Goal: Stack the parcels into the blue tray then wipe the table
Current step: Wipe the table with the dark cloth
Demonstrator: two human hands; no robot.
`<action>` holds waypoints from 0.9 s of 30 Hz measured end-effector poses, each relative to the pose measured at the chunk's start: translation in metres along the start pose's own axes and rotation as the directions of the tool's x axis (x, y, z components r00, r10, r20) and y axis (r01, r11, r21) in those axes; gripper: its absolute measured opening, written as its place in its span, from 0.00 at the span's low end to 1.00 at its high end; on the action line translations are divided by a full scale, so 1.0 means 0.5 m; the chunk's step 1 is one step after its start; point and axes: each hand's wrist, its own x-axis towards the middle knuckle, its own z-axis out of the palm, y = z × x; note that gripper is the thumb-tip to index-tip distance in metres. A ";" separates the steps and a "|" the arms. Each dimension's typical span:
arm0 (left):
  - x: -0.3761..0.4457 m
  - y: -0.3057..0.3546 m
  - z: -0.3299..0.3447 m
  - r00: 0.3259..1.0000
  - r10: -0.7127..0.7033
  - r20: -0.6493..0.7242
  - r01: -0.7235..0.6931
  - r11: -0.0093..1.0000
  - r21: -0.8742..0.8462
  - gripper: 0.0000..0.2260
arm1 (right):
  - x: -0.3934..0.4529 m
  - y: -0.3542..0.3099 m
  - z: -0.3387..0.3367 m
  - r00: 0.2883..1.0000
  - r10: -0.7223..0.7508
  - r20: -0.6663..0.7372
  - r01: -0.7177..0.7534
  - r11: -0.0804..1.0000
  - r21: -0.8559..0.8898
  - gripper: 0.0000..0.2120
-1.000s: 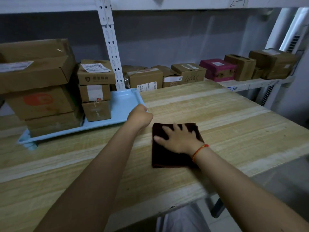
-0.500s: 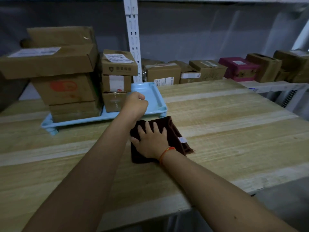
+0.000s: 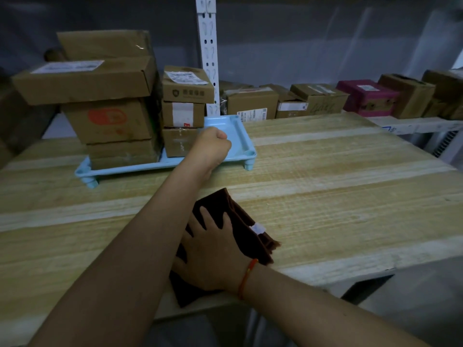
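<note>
Wiping underway: right hand [image 3: 213, 251] lies flat, fingers spread, on folded dark-brown cloth [image 3: 240, 234] at near table edge. Left hand [image 3: 213, 146] fisted at light-blue plastic tray [image 3: 240, 136]; grip unclear. Stacked cardboard parcels [image 3: 110, 116] fill tray's left. Best: steady tray, even pressure, overlapping strokes.

Both forearms bare, no sleeves showing. Thin orange-red string bracelet [image 3: 246, 276] round the right wrist. No rings or gloves seen.
</note>
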 end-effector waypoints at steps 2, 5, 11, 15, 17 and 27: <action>-0.012 0.006 0.012 1.000 -0.003 0.014 0.003 1.000 0.007 0.11 | -0.028 0.007 0.007 0.999 0.019 -0.030 -0.019 1.000 0.003 0.36; -0.030 0.017 0.038 1.000 0.013 0.026 -0.014 1.000 0.023 0.08 | -0.054 0.023 0.004 0.997 0.064 -0.050 -0.065 0.998 -0.006 0.34; -0.082 0.028 0.108 0.990 0.052 0.133 -0.063 0.995 0.076 0.05 | -0.121 0.122 -0.034 0.973 0.227 -0.035 -0.228 0.973 -0.020 0.30; -0.101 0.026 0.148 0.985 0.071 0.159 -0.090 0.989 0.118 0.06 | -0.175 0.220 -0.064 0.916 0.401 0.002 -0.401 0.916 -0.006 0.29; -0.106 0.023 0.168 0.980 0.079 0.183 -0.108 0.982 0.152 0.08 | -0.201 0.267 -0.077 0.887 0.462 0.014 -0.462 0.887 0.005 0.28; -0.081 0.019 0.195 0.978 0.065 0.196 -0.129 0.933 0.337 0.15 | -0.279 0.504 -0.140 0.648 0.761 0.029 -0.760 0.643 0.099 0.25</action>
